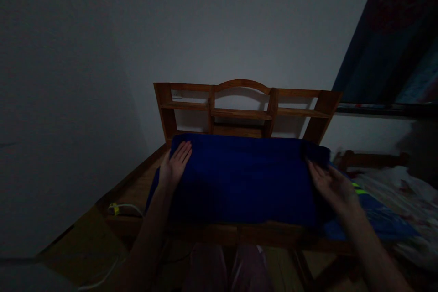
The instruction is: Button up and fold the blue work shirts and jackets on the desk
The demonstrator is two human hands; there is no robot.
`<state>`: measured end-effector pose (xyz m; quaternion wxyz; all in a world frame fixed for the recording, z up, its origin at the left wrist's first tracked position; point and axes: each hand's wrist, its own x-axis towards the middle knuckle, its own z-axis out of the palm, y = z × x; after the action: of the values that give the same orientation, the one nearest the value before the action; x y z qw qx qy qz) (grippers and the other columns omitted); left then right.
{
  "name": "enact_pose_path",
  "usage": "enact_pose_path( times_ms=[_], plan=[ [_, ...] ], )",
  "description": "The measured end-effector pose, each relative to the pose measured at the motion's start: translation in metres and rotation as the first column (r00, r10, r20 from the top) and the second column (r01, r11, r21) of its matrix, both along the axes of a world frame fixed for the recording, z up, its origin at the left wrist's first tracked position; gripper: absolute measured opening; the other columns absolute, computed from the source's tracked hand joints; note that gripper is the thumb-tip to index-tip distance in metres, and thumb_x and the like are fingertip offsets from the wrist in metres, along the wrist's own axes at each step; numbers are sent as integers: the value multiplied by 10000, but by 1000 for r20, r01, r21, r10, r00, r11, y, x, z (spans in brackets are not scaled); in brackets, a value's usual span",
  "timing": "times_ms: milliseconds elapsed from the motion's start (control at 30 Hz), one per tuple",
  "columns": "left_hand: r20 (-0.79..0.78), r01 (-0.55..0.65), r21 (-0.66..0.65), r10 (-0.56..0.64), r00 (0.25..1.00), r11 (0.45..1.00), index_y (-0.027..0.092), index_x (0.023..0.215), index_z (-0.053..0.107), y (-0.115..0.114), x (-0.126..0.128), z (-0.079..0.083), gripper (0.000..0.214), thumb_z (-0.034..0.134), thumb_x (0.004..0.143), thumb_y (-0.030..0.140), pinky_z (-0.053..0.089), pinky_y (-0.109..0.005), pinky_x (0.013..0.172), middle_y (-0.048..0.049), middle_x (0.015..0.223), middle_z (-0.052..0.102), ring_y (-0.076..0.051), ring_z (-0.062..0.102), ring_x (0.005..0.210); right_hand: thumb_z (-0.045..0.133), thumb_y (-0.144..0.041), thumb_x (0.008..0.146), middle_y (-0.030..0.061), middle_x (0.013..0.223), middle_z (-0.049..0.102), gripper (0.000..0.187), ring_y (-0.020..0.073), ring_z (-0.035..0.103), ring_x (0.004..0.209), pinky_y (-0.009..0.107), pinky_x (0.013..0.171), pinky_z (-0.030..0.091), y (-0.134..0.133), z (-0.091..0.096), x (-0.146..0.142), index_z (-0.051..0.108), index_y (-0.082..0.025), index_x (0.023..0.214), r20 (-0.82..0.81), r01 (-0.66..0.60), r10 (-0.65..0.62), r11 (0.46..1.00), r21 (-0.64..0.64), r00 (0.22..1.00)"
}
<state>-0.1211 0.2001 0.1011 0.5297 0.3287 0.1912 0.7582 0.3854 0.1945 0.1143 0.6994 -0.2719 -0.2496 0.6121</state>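
Observation:
A dark blue cloth (239, 178) is spread over the wooden desk, covering most of its top. My left hand (175, 164) rests on the cloth's left edge, with its fingers stretched out and nothing held. At the opposite edge my right hand (330, 185) is slightly blurred, its fingers extended and thumb apart. Its fingertips touch a dark folded flap (318, 153) at the cloth's right end. Whether any fabric lies under those fingers is hard to make out in the dim light.
A wooden shelf unit (241, 113) stands at the back of the desk against a pale wall (219, 32). A white cable (128, 205) with a yellow piece lies at the left. Further right are a blue item with neon stripes (369, 210), a bed (407, 191) and a dark curtain (386, 45).

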Motion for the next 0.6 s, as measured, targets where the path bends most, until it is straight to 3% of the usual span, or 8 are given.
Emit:
enact_pose_path(
  times_ms=[67, 133, 267, 400, 467, 533, 600],
  plan=[
    [55, 24, -64, -21, 998, 998, 29, 1319, 408, 58, -3, -4, 543, 330, 908, 376, 403, -358, 1029, -206, 1334, 463, -227, 472, 1224, 338, -160, 873, 147, 1185, 568, 341, 180, 570, 1087, 318, 893, 535, 58, 1, -20, 512, -106, 1160, -47, -97, 99, 995, 28, 994],
    [79, 11, -145, 1, 997, 989, 13, 1303, 416, 105, -9, -15, 533, 283, 918, 356, 424, -355, 1006, -226, 1317, 472, -229, 485, 1212, 331, -191, 874, 179, 1173, 563, 349, 197, 580, 1068, 340, 864, 543, 111, -8, -37, 479, -75, 1169, -71, -131, 129, 991, -29, 989],
    [34, 17, -314, -7, 999, 949, -2, 1285, 421, 164, -19, -46, 518, 242, 922, 321, 443, -367, 981, -247, 1311, 467, -240, 492, 1204, 278, -193, 887, 167, 1116, 583, 341, 197, 601, 1001, 364, 783, 557, 176, -46, -47, 463, -108, 1160, -10, -114, 116, 956, -271, 993],
    [-98, 49, -363, -90, 991, 931, -2, 1273, 420, 191, -22, -69, 512, 249, 923, 330, 438, -387, 980, -252, 1290, 484, -246, 518, 1174, 222, -192, 903, 179, 1103, 586, 357, 206, 600, 1000, 395, 781, 540, 196, -77, -35, 474, -117, 1145, 32, -74, 90, 941, -331, 995],
    [-268, -28, -378, -80, 960, 926, 18, 1264, 433, 196, -19, -75, 528, 223, 931, 370, 421, -399, 992, -244, 1289, 489, -246, 513, 1179, 216, -249, 922, 173, 1140, 577, 370, 202, 586, 1038, 387, 827, 519, 200, -80, -31, 491, -132, 1139, 45, -50, 69, 942, -332, 997],
    [-518, -177, -346, -30, 855, 921, 70, 1241, 474, 194, -13, -80, 536, 240, 926, 435, 376, -422, 1024, -215, 1301, 491, -253, 474, 1219, 238, -349, 933, 131, 1208, 559, 383, 197, 551, 1106, 394, 901, 478, 199, -74, -30, 505, -185, 1153, 109, -5, 40, 951, -310, 993],
    [-751, -283, -220, 23, 660, 933, 148, 1194, 538, 183, -7, -83, 490, 384, 880, 491, 275, -423, 1086, -151, 1327, 489, -251, 385, 1290, 305, -440, 919, 63, 1281, 529, 385, 200, 486, 1192, 419, 988, 405, 188, -64, -31, 518, -251, 1179, 361, 91, -12, 975, -203, 933]
  ],
)
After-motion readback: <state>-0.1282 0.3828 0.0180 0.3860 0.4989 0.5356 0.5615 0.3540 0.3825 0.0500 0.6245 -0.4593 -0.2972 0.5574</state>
